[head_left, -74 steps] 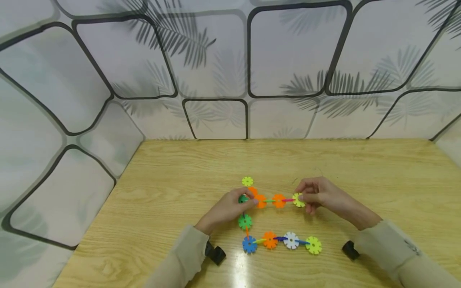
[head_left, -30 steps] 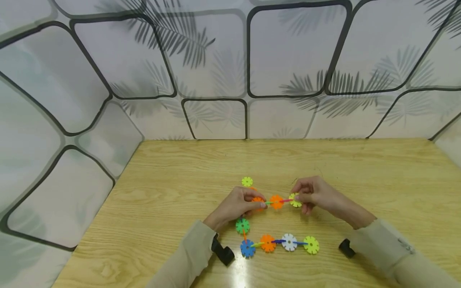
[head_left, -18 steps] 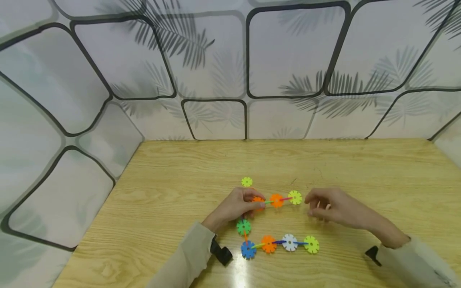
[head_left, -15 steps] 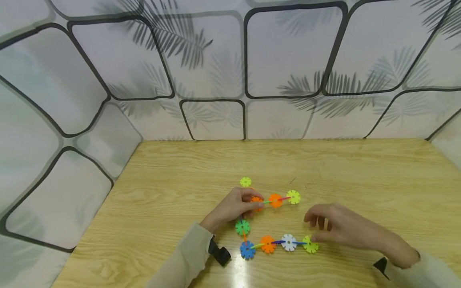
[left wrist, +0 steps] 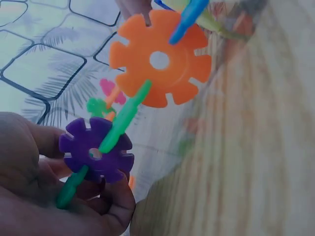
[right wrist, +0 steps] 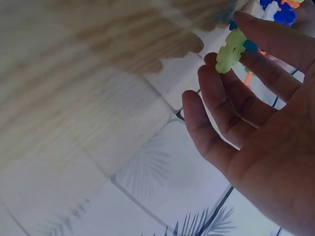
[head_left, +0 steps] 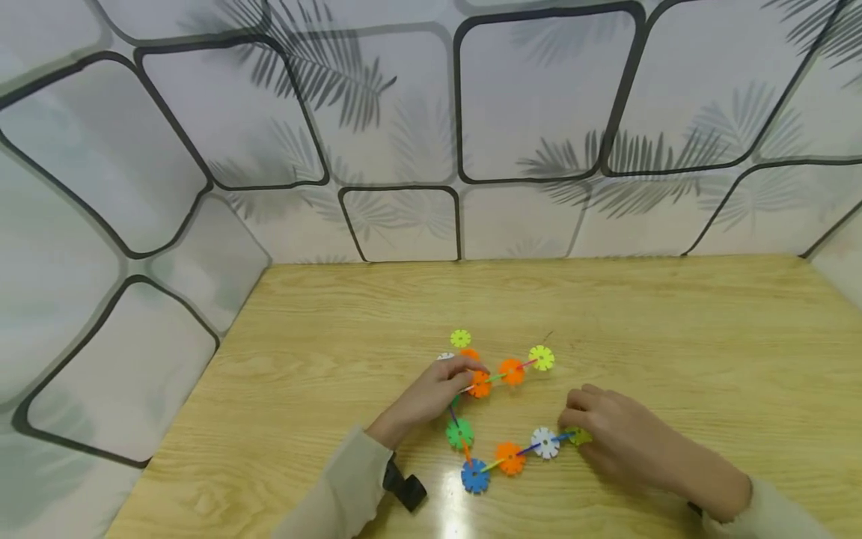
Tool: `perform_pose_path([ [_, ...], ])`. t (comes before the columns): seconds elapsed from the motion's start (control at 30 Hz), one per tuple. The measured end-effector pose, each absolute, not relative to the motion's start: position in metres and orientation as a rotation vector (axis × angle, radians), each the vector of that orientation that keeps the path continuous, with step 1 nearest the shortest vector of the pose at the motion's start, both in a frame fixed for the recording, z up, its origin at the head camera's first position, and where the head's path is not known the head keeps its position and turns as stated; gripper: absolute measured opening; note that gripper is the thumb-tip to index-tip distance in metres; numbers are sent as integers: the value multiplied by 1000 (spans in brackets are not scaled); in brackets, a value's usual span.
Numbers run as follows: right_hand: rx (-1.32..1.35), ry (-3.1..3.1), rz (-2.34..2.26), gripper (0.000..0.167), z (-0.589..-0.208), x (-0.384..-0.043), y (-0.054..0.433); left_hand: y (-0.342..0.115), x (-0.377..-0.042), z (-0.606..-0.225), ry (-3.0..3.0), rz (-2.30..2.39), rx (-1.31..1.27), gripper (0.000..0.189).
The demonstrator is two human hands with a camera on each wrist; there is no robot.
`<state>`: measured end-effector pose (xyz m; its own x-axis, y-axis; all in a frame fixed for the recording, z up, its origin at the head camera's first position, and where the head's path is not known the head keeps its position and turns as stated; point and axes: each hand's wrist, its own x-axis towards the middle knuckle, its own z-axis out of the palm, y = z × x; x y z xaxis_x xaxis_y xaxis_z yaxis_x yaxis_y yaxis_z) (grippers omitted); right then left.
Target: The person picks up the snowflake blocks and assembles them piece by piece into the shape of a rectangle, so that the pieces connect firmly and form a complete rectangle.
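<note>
A chain of notched plastic interlocking discs stands across the table, in two arms joined at the left. My left hand (head_left: 431,393) grips the chain at its upper left, by a dark green disc (left wrist: 71,187) below the purple disc (left wrist: 96,150); its fingers partly hide those pieces. The upper arm runs through an orange disc (head_left: 512,372) to a yellow disc (head_left: 542,358). A blue disc (head_left: 475,476) marks the lower corner, followed by orange and white discs (head_left: 545,443). My right hand (head_left: 629,445) pinches the lower arm's yellow end disc (right wrist: 231,51) between thumb and fingertips.
Past my left hand, a small yellow disc (head_left: 461,338) and part of a white disc (head_left: 445,357) show. The wooden table (head_left: 337,314) meets a patterned wall covering (head_left: 404,112) at the back and left. A dark band (head_left: 406,490) sits at the left cuff.
My right hand has let go of the upper yellow disc, moved toward me and taken the lower one. The lower arm now slants up to the right. My left fingers have shifted slightly left.
</note>
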<state>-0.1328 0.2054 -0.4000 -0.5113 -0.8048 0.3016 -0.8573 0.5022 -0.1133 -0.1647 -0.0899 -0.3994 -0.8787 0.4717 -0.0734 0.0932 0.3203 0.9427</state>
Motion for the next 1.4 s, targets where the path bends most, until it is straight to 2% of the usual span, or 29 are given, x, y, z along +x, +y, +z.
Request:
perform_pose_path([
  [0.23,1480,-2470,435,49,-400,-158,205,-92,-149,-401,2302,1609,395,23],
  [0.47,1463,-2538,400,48,-393,-176,200,-94,-136,-401,2332,1654,324,13],
  [0.9,1506,-2493,488,45,-391,-198,192,-94,-104,-399,2250,1595,404,18],
  [1.2,1546,-2507,490,46,-384,-201,192,-99,-107,-393,2459,1335,573,14],
  [1.4,1441,-2685,541,44,-369,-208,194,-109,-121,-382,2531,1251,551,12],
])
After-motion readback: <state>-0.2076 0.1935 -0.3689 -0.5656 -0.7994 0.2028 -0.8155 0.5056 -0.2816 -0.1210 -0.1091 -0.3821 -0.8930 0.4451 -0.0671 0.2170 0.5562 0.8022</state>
